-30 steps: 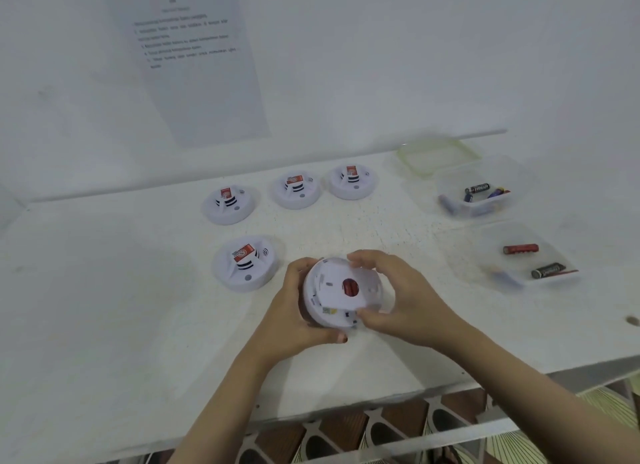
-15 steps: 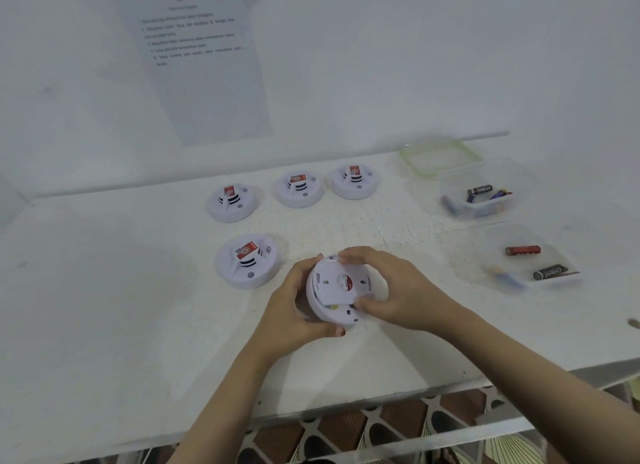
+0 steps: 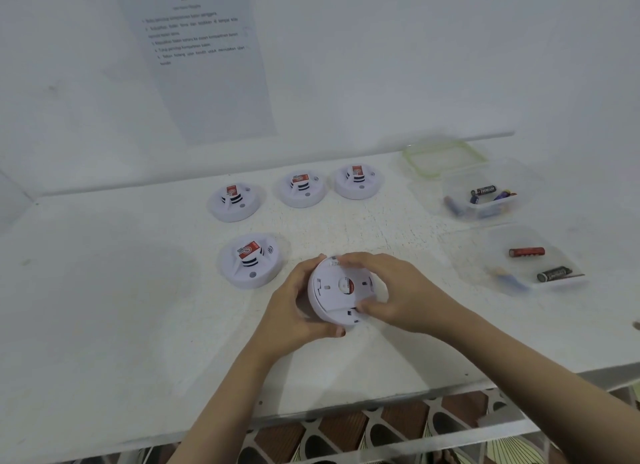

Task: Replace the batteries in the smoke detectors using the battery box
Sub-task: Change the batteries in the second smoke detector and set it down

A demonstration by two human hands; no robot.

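Observation:
A white smoke detector (image 3: 337, 290) is turned back side up near the table's front, its back cover on and a red spot showing at the centre. My left hand (image 3: 298, 311) grips its left rim from below. My right hand (image 3: 391, 293) curls over its right side, with the thumb on the cover's lower edge. At the far right stands a clear battery box (image 3: 485, 200) with several batteries in it. In front of it a second clear box (image 3: 540, 266) holds a red battery (image 3: 526, 252) and a black one (image 3: 554, 274).
Four more white detectors stand face up: one (image 3: 250, 259) just left of my hands, three in a row behind (image 3: 235, 200), (image 3: 301, 188), (image 3: 358, 181). A green-rimmed lid (image 3: 445, 158) lies at the back right. A printed sheet (image 3: 197, 58) hangs on the wall. The table edge (image 3: 381, 404) runs below my wrists.
The open gap at the detector's back has closed: the cover now lies flat on it. My right hand has shifted further over the detector's right side, and the detector has tilted flatter.

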